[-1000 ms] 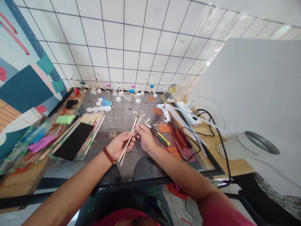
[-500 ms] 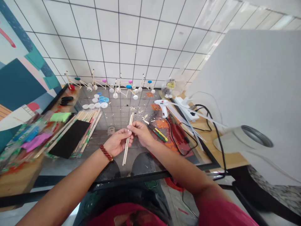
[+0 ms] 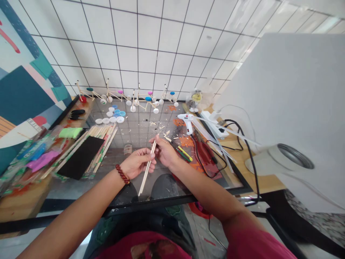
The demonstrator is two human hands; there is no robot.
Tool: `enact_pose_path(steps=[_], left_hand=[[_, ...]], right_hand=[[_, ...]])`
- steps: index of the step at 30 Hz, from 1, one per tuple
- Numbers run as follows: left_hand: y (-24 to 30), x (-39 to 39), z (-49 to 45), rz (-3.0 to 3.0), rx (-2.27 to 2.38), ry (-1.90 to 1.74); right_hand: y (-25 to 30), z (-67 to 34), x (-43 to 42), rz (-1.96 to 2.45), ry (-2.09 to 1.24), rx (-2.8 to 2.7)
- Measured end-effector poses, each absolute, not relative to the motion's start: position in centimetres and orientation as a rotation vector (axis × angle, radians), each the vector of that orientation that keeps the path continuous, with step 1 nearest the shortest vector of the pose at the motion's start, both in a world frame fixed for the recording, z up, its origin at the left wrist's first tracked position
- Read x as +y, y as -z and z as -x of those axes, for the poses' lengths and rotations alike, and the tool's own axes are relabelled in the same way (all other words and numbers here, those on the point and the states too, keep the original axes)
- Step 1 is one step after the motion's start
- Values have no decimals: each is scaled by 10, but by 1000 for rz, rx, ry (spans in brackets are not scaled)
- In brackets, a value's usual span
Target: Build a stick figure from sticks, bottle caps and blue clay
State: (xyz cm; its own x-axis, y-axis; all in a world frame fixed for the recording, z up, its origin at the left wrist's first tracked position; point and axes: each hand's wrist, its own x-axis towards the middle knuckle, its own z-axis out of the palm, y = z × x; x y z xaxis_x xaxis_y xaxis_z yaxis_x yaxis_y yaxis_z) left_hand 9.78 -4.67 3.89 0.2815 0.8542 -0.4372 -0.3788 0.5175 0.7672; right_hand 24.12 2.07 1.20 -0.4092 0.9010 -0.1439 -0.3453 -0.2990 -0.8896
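Note:
My left hand, with a red bead bracelet at the wrist, pinches a pair of thin wooden sticks near their middle. My right hand is closed on the sticks' upper ends. The sticks lie together, slanting from upper right down to lower left above the glass table. Both hands hover over the table's near middle.
A white glue gun and black cables lie to the right. A pile of wooden sticks and a black sheet lie left. Bottle caps and several stick models stand along the tiled wall.
The two sticks, spread apart a second ago, are now brought together side by side. Their lower ends have slid further down past my left hand.

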Motion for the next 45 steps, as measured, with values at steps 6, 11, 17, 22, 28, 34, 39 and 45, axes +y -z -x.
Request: enact_pose_path(steps=[6,11,17,22,28,34,39,45], left_hand=[[-46,-48,-106,-574,993,-1056],[-47,-45,-105,-546,1066,-1104],[-46,-46,-106,-626,1140,-1169],[-48,-47,-108,-656,1164,-1229],[-50,-36,-91,-702,1276,-1293],[-46,-23,-74,-946,1572,-1514],[-59,-37,-83,-1167,1488,-1453],[-59,-50,-99,-975,1253,-1157]], right_hand=[[-14,-240,13,805,-1858,-1147],[-17,-242,15,787,-1886,-1145],[-20,-243,15,823,-1867,-1132],[-17,-242,13,825,-1836,-1144],[-14,-241,21,839,-1785,-1048],[-16,-241,24,856,-1791,-1003],[-17,-241,19,832,-1706,-1120],[-30,-246,24,871,-1544,-1301]])
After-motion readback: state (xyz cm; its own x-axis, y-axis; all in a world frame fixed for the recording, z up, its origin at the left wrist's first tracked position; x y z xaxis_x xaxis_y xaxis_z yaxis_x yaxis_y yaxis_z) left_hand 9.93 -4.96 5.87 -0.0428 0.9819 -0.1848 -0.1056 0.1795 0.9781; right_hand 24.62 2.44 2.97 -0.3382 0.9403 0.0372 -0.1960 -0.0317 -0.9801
